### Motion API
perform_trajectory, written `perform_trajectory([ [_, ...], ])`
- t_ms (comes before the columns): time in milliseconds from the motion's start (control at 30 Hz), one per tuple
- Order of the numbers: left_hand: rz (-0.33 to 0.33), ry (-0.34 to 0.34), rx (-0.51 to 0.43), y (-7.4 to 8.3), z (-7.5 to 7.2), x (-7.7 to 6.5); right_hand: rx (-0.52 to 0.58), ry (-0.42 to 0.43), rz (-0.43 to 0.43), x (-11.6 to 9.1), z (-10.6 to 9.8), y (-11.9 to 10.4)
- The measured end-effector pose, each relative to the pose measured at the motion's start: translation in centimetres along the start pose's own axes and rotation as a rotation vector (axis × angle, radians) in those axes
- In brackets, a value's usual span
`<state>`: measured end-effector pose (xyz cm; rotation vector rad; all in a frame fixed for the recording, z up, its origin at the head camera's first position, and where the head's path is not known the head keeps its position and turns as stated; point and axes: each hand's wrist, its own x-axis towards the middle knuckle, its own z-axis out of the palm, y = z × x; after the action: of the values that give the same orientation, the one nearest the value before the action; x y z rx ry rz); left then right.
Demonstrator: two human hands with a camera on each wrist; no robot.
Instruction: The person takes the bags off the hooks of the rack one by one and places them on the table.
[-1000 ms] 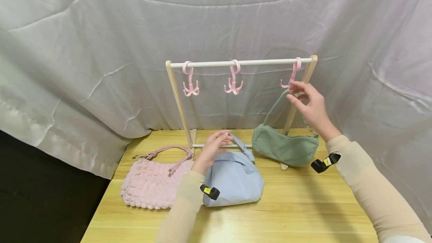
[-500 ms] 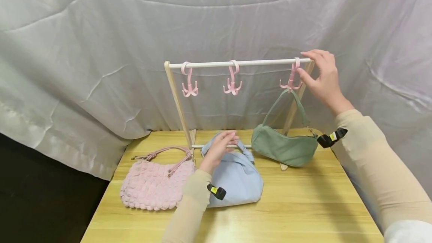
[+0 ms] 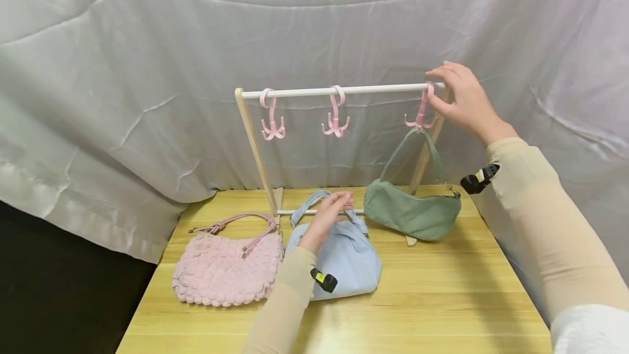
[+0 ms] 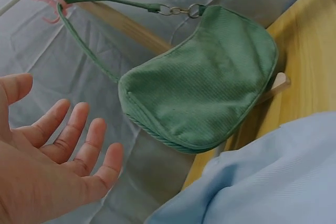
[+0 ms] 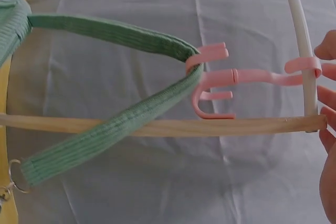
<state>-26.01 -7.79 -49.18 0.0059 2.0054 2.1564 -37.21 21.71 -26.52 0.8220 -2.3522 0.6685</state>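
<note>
A green shoulder bag (image 3: 415,213) hangs by its strap (image 5: 121,34) from the rightmost pink hook (image 3: 421,112), its body low at the table. My right hand (image 3: 464,97) is at the right end of the white rail (image 5: 303,35), thumb beside the top of that hook, fingers loosely bent above the rail. My left hand (image 3: 326,220) hovers over a light blue handbag (image 3: 351,264) with nothing in it. The left wrist view shows its palm turned up and fingers spread, apart from the green bag.
Two more pink hooks, one at the left (image 3: 272,119) and one in the middle (image 3: 336,116), hang bare on the rail. A pink puffy handbag (image 3: 226,269) lies at the left of the wooden table (image 3: 422,299). Grey curtain (image 3: 196,42) stands behind the rack.
My right hand has left the green bag's strap, which stays on the hook, and risen to the rail's right end. My left hand has shifted slightly right over the blue handbag.
</note>
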Motion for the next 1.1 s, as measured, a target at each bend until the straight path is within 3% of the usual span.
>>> perform_trajectory([
  [367, -0.017, 0.000, -0.017, -1.0, 0.9, 0.5, -0.012, -0.114, 0.083, 0.4, 0.0, 0.5],
  [900, -0.046, 0.007, -0.019, -1.2, 1.7, 1.4, 0.050, -0.030, 0.019, 0.5, 1.4, 1.3],
  [1100, -0.022, 0.016, -0.021, -0.8, 2.1, 2.5, 0.074, 0.024, 0.002, 0.5, 1.9, 1.4],
])
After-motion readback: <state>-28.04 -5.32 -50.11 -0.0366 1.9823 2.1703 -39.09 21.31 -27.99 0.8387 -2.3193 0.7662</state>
